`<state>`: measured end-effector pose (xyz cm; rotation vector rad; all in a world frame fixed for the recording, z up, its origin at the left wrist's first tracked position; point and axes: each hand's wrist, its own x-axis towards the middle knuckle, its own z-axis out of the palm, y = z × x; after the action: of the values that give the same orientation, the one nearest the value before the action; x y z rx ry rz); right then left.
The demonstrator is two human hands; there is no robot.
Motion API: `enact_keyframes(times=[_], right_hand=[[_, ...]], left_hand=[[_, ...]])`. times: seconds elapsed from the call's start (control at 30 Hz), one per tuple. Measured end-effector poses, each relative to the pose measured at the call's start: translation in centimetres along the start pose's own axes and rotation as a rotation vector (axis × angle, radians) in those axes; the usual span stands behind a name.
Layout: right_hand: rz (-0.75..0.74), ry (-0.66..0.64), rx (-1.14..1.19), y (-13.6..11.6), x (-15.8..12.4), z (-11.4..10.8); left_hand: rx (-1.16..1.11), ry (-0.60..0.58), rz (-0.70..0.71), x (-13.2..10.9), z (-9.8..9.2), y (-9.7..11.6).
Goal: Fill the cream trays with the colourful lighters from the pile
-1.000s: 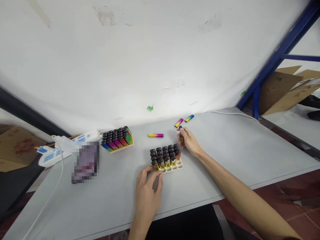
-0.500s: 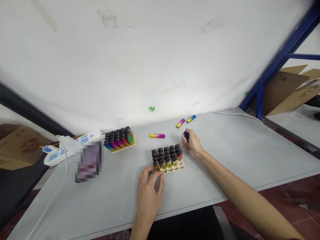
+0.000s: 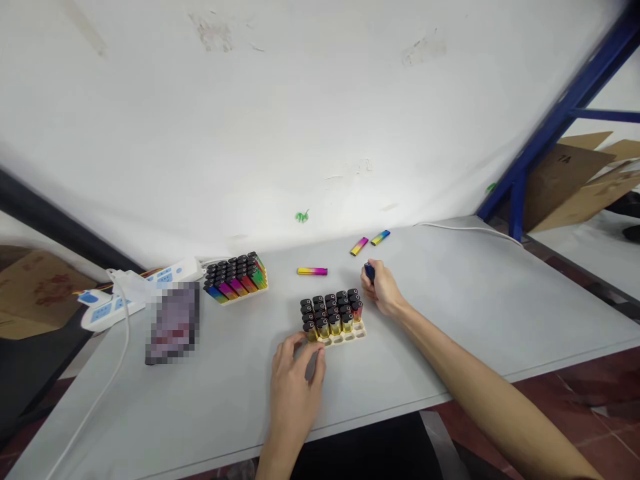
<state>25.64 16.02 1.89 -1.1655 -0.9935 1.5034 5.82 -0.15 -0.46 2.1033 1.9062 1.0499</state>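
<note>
A pale tray (image 3: 358, 331) holds rows of upright black-topped lighters (image 3: 334, 324), with bare slots along its near edge. My left hand (image 3: 297, 380) is at the tray's near left corner, thumb and fingers closed on that corner. My right hand (image 3: 382, 287) is closed around a dark blue lighter (image 3: 369, 271), to the right of and behind the tray. A yellow-and-pink lighter (image 3: 312, 271) lies behind the tray. Farther back lie another pink-and-yellow lighter (image 3: 359, 246) and a blue-and-yellow one (image 3: 381, 237).
A second tray (image 3: 245, 297) packed with colourful lighters stands at the left. Beyond it are a power strip (image 3: 165, 277), a white cable (image 3: 120, 357) and a pixelated purple item (image 3: 173, 323). A wall (image 3: 320, 133) rises behind the table (image 3: 475, 287); a blue frame (image 3: 545, 133) stands right.
The whole view has shifted slightly, moving the scene a little to the left. Both hands keep nearly the same places and the same grips.
</note>
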Motion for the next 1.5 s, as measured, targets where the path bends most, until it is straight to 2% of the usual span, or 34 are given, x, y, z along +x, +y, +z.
enact_keyframes(times=[0.13,0.23,0.4,0.57,0.73,0.9,1.07,1.27,1.5], right_hand=[[-0.013,0.053,-0.06,0.4,0.0,0.1],[-0.107,0.07,-0.152,0.3,-0.9,-0.2],[-0.364,0.082,-0.439,-1.5,-4.3,-2.1],[-0.462,0.12,-0.66,-3.4,-7.8,-3.9],[-0.486,0.018,-0.683,-2.6,-9.4,-3.6],[-0.515,0.032,-0.811,-1.0,-9.9,-1.9],[-0.538,0.04,-0.92,-0.7,-10.2,-0.7],[-0.53,0.073,-1.043,-1.0,-10.3,-0.7],[-0.48,0.034,-1.166,-0.9,-9.8,-0.8]], left_hand=[[-0.004,0.004,0.003,0.1,-0.1,0.2],[-0.016,-0.002,0.011,0.2,-0.2,0.2],[-0.03,-0.006,0.011,0.1,-0.2,0.2],[-0.025,-0.012,0.016,0.0,-0.1,0.1],[0.055,-0.009,0.047,-0.2,0.0,0.2],[0.098,-0.007,0.064,-0.2,0.0,0.4],[0.064,-0.039,0.05,-0.6,-0.3,0.5],[0.083,-0.1,0.058,-1.2,-0.6,0.4],[0.113,-0.105,0.075,-1.8,-0.4,0.3]])
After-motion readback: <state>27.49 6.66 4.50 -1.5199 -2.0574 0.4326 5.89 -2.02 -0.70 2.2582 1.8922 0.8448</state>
